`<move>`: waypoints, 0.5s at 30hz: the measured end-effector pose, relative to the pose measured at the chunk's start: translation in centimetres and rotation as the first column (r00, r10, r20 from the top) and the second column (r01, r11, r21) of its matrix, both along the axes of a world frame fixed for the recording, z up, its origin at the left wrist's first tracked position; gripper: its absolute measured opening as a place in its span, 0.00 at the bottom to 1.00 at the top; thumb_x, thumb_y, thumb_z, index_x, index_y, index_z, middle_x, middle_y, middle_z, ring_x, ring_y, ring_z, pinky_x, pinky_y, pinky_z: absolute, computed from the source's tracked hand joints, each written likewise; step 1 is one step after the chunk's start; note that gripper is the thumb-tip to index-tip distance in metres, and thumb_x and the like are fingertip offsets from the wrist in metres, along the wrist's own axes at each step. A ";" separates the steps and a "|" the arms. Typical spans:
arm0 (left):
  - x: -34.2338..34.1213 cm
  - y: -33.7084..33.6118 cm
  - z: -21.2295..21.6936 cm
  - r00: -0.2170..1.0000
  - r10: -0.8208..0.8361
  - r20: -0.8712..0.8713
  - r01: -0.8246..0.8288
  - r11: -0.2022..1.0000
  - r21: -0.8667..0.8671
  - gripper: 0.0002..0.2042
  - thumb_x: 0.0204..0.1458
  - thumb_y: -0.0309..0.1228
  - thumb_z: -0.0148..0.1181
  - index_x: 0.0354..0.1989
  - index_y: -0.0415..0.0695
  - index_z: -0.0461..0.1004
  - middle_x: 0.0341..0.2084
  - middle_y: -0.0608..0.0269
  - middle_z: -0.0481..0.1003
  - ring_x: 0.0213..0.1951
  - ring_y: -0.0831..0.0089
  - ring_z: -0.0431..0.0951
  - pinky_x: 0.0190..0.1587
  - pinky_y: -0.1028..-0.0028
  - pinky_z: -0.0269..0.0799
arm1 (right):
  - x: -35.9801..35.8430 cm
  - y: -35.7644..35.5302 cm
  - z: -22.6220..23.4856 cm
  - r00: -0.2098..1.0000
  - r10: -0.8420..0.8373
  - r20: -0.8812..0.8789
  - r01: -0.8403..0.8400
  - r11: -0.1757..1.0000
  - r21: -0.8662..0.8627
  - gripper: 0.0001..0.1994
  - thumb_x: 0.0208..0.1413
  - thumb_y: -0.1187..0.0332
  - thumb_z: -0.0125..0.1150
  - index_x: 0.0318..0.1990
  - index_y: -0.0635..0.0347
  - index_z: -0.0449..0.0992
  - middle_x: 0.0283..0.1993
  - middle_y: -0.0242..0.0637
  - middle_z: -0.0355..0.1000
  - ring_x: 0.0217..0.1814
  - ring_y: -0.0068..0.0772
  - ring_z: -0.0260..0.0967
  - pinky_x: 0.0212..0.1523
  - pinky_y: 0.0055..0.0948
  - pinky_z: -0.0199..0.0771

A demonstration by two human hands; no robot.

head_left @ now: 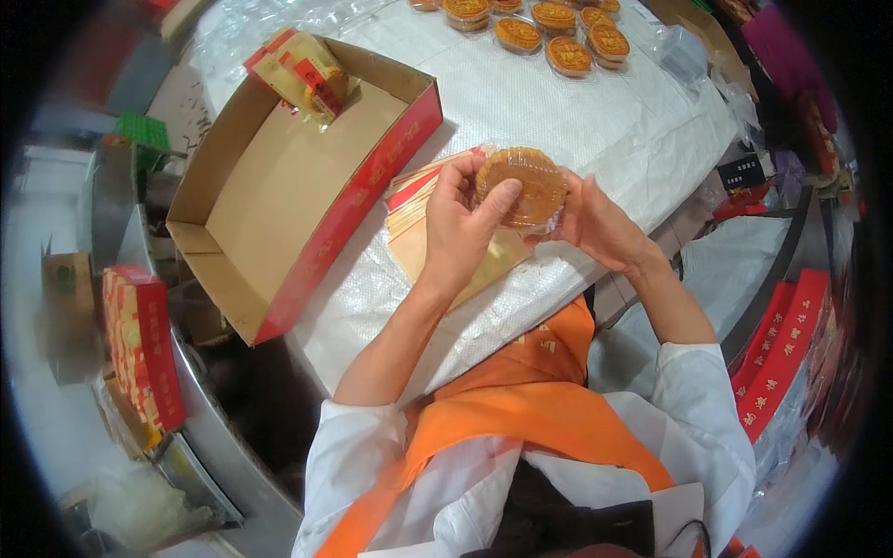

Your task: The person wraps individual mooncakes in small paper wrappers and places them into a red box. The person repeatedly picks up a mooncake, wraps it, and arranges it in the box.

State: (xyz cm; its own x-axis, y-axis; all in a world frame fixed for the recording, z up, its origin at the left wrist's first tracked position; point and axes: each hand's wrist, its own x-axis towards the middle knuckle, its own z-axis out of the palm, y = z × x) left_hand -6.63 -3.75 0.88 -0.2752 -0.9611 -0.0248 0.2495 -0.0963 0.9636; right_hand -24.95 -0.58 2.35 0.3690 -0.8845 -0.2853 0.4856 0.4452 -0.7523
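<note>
Between my two hands is a round brown mooncake in a clear plastic tray, its smooth flat face toward me. My left hand grips its left side, thumb pressed across the face. Curled fingers of my right hand support the right edge. Below lies a stack of flat paper wrappers, cream and gold with red parts, partly hidden by my left hand. Left of them stands an open cardboard box with red outer sides. Wrapped mooncakes in gold and red packets lie in its far corner.
Several mooncakes in clear trays stand at the table's far side. White woven sheeting covers the table. Loose clear plastic lies far left. A red patterned box is at the left, and red printed cartons are at the right.
</note>
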 end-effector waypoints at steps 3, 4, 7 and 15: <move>-0.4 0.6 -0.6 1.000 0.011 -0.003 -0.011 1.000 0.007 0.17 0.52 0.27 0.64 0.45 0.35 0.66 0.37 0.60 0.73 0.40 0.79 0.73 0.44 0.79 0.71 | 0.5 0.6 -1.3 0.899 -0.190 -0.394 0.105 0.968 -0.229 0.18 0.63 0.61 0.53 0.54 0.62 0.67 0.51 0.34 0.70 0.52 0.24 0.67 0.53 0.26 0.69; -0.6 0.8 -0.9 0.999 -0.010 0.037 0.007 0.997 0.082 0.17 0.52 0.28 0.64 0.45 0.36 0.66 0.38 0.61 0.72 0.39 0.79 0.72 0.42 0.78 0.71 | 0.5 0.7 -1.8 0.920 -0.211 -0.330 0.143 0.965 -0.220 0.17 0.62 0.62 0.55 0.53 0.62 0.68 0.49 0.33 0.70 0.51 0.22 0.67 0.52 0.25 0.69; -0.3 0.9 -2.1 0.994 0.044 0.096 -0.047 0.998 0.035 0.16 0.53 0.30 0.63 0.45 0.36 0.66 0.36 0.62 0.71 0.38 0.80 0.71 0.39 0.79 0.70 | 0.0 0.7 -3.3 0.924 -0.314 -0.219 0.290 0.947 -0.137 0.13 0.59 0.65 0.59 0.48 0.62 0.71 0.44 0.31 0.72 0.46 0.18 0.68 0.48 0.21 0.69; 2.8 3.8 -6.0 0.446 0.412 0.794 0.338 0.744 -0.576 0.18 0.44 0.31 0.68 0.42 0.41 0.71 0.36 0.54 0.71 0.37 0.56 0.72 0.39 0.64 0.67 | -3.1 1.1 -5.8 0.857 -0.415 -0.306 0.390 0.910 -0.144 0.11 0.59 0.65 0.60 0.44 0.61 0.72 0.41 0.30 0.72 0.41 0.16 0.68 0.44 0.18 0.69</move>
State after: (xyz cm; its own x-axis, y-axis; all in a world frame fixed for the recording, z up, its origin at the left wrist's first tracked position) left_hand -3.85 0.05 -5.07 -0.4266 -0.8419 0.3304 -0.7198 0.5372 0.4396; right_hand -28.05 0.56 -3.48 -0.1250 -0.9590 -0.2543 0.3348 0.2005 -0.9207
